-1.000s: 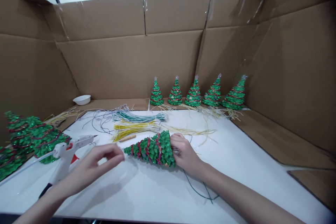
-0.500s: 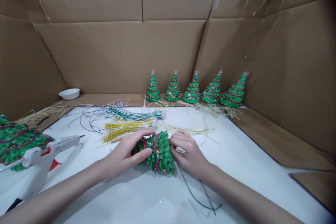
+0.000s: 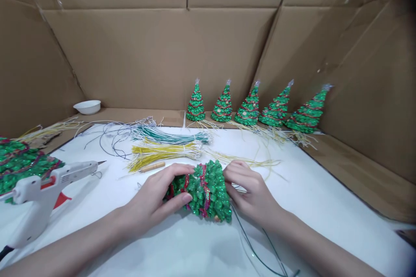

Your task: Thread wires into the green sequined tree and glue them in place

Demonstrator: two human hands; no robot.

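A small glittery green Christmas tree (image 3: 204, 190) with red trim lies on its side on the white table (image 3: 318, 199). My left hand (image 3: 156, 197) is wrapped around its narrow top end. My right hand (image 3: 250, 190) holds its wide base, fingers at the bottom where thin wires (image 3: 256, 246) trail out toward me.
A white glue gun (image 3: 45, 190) stands at the left beside more green trees (image 3: 19, 162). Bundles of yellow wires (image 3: 162, 156) and green wires (image 3: 169, 137) lie behind the hands. Several finished trees (image 3: 250, 108) line the back cardboard wall (image 3: 156, 60). A white bowl (image 3: 87, 106) sits far left.
My left hand moved right from near the glue gun and closed around the tree's top. The view tilted down and shifted a little.
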